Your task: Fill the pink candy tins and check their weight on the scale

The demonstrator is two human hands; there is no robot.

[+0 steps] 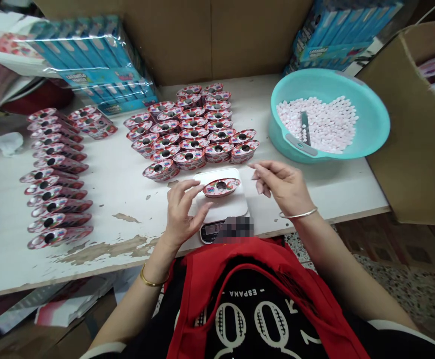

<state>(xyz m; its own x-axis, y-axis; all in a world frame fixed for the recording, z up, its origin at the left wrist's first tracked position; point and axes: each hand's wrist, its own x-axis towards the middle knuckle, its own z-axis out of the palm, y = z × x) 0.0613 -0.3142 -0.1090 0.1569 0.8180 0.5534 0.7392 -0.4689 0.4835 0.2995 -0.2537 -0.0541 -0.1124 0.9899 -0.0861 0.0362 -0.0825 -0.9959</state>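
Note:
A small red-and-pink printed carton (232, 185) with a dark round hole in its top stands on a white digital scale (222, 212). My left hand (180, 212) is open beside it, thumb and fingers apart at the carton's left end. To the right of the scale, my right hand (286, 187) is raised with thumb and forefinger pinched; whatever is between the fingertips, if anything, is too small to make out. Small pale pink candies (333, 124) lie in a turquoise basin (376, 117), with a grey strip-shaped tool (305, 127) resting among them.
Several matching cartons (195, 134) stand in rows behind the scale, and a column of them (58, 179) is at the left. Wrapped blue boxes (93, 65) and more blue boxes (340, 35) stand at the back. A cardboard box (400, 124) is beyond the basin.

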